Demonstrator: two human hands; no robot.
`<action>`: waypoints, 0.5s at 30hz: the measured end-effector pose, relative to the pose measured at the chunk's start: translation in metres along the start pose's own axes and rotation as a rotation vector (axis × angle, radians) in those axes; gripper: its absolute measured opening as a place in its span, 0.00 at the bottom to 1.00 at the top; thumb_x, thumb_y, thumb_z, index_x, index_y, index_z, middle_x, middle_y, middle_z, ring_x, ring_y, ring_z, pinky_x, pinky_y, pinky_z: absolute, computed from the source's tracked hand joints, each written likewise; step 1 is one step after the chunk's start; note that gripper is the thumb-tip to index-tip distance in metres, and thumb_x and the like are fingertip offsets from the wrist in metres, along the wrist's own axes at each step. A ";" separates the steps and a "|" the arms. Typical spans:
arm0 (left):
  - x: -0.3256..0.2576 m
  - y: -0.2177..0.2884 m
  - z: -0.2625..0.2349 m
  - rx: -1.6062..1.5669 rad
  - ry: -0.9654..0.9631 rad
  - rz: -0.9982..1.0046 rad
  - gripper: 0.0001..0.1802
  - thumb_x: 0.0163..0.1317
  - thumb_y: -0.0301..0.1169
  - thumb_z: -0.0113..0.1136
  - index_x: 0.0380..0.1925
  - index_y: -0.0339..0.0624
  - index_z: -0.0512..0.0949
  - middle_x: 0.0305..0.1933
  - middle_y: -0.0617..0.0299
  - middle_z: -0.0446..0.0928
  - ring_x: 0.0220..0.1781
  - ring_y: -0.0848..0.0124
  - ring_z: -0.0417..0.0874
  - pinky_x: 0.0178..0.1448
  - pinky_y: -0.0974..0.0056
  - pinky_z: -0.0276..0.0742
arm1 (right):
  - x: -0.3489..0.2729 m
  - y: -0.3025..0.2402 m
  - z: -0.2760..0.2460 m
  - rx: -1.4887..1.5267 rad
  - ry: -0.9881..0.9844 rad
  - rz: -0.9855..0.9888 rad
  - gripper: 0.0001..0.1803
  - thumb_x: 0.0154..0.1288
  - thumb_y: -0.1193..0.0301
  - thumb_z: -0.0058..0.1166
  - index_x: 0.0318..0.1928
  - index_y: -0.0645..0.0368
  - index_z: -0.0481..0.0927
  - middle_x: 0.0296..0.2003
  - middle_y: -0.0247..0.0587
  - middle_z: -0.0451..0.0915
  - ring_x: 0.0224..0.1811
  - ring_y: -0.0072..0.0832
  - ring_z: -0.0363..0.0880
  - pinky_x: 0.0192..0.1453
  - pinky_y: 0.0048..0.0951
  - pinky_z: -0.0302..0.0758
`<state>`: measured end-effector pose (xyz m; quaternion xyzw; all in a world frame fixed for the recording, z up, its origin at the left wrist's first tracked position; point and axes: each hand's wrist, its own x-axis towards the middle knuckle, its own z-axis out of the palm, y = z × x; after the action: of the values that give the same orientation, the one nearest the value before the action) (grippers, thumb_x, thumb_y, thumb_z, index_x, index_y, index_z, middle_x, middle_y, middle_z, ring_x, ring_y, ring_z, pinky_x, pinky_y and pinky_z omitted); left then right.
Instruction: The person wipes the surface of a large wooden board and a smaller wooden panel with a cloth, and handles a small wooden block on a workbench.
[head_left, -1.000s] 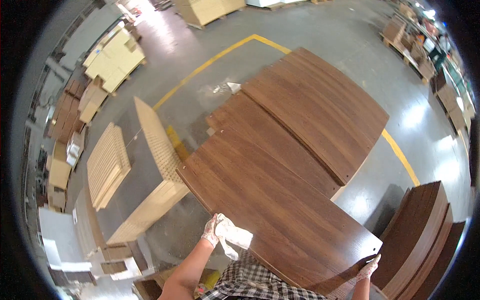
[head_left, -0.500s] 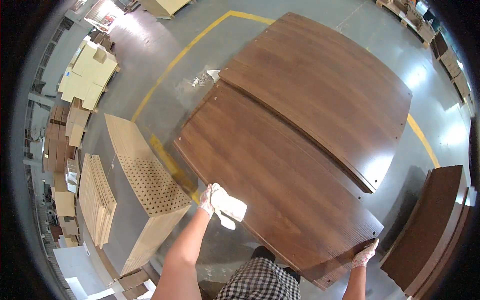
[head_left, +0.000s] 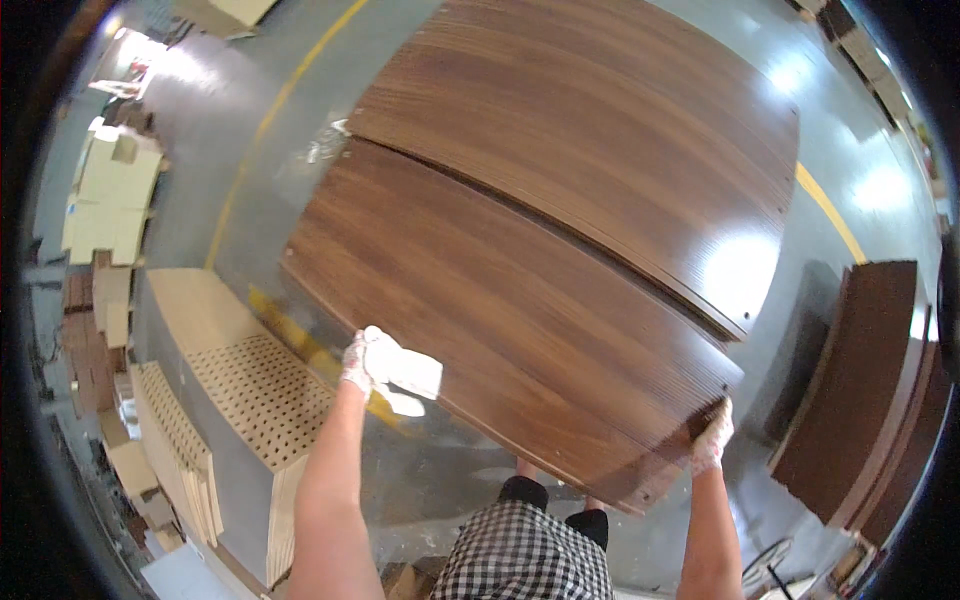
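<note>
In front of me lies a dark brown wood-grain panel with a small hole near its right corner. My left hand, in a pale speckled glove, is closed around a folded white cloth at the panel's near left edge. Whether those fingers also grip the board is hidden. At the right end, my gloved right hand holds the panel's edge near the corner, partly in shadow. Beyond a narrow dark gap lies a second brown panel, with bright glare at its right corner.
Pale boards with rows of holes stand on the left, beside a smaller stack of similar boards. Dark brown boards stand upright on the right. Pale stacked cartons are farther left. Yellow lines mark the grey floor.
The view has shifted, so the panels and both hands appear higher and farther left. The left hand keeps the cloth, and the right hand stays at the near panel's right end.
</note>
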<state>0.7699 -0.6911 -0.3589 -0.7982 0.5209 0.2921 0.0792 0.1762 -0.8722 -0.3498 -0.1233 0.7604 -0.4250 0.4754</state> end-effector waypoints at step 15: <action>0.023 -0.023 0.024 -1.348 0.041 -0.886 0.31 0.69 0.54 0.39 0.54 0.36 0.71 0.52 0.56 0.76 0.51 0.61 0.77 0.53 0.55 0.74 | 0.017 0.017 0.009 -0.524 -0.110 -0.253 0.17 0.70 0.61 0.46 0.43 0.65 0.78 0.34 0.38 0.79 0.36 0.24 0.72 0.46 0.27 0.70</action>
<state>0.7874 -0.6884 -0.3956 -0.8118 -0.1311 0.4702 -0.3205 0.1783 -0.8772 -0.3751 -0.3584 0.7960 -0.2626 0.4110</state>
